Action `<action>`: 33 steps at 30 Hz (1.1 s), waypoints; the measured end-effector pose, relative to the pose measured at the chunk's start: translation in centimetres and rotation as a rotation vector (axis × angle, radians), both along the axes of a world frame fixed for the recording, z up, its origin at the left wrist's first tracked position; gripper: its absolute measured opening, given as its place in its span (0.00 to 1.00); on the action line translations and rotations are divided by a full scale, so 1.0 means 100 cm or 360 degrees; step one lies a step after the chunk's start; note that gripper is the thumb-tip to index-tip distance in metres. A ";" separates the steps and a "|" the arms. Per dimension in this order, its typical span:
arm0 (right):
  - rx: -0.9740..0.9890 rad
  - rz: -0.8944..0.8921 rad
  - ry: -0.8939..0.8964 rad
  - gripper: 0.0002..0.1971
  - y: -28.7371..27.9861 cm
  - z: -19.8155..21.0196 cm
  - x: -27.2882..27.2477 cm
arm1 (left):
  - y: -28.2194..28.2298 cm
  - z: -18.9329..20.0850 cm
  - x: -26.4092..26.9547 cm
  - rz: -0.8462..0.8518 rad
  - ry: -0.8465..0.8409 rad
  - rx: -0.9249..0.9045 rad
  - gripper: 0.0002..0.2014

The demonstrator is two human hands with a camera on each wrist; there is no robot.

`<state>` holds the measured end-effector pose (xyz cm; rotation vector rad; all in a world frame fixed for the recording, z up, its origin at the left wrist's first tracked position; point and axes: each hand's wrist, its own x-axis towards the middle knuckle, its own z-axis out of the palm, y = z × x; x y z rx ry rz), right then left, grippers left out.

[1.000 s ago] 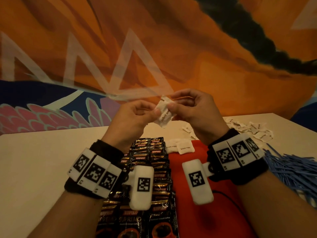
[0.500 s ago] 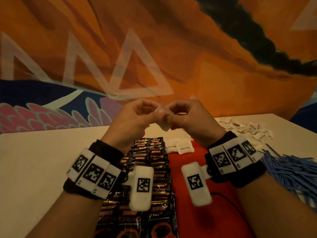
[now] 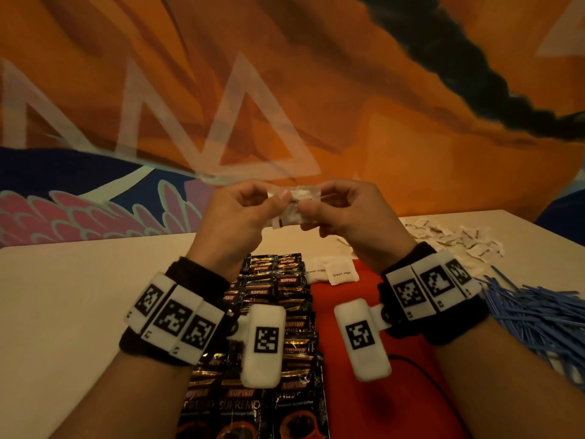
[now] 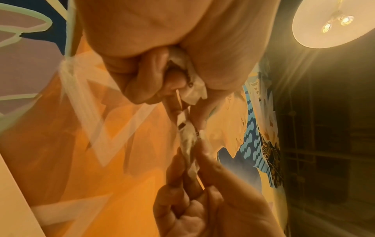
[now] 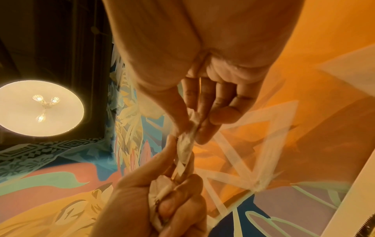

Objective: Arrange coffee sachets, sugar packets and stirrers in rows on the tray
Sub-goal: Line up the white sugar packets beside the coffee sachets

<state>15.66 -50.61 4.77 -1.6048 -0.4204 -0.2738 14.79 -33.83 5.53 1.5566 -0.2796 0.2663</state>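
Overhead, small white paper sugar packets (image 3: 292, 205) are held up in the air between both hands, above the far end of the red tray (image 3: 354, 343). The left hand (image 3: 235, 213) has fingers curled, thumb and fingertips pinching the packets' left side; the right hand (image 3: 340, 213) pinches the right side likewise. In the wrist views crumpled white paper is seen clamped between the fingers of each hand. Black Kopiko coffee sachets (image 3: 275, 299) are laid in overlapping rows down the tray's left part. Two white brown-sugar packets (image 3: 335, 274) lie at 12 o'clock on the tray. Loose white packets (image 3: 449, 239) are heaped at 2 o'clock on the beige table (image 3: 63, 305); blue plastic stirrers (image 3: 535, 312) are piled at 3 o'clock.
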 end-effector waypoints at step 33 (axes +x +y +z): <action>-0.1332 -0.0473 0.0868 0.06 -0.022 -0.073 0.088 | 0.018 0.009 0.005 0.0138 0.0058 -0.0155 0.03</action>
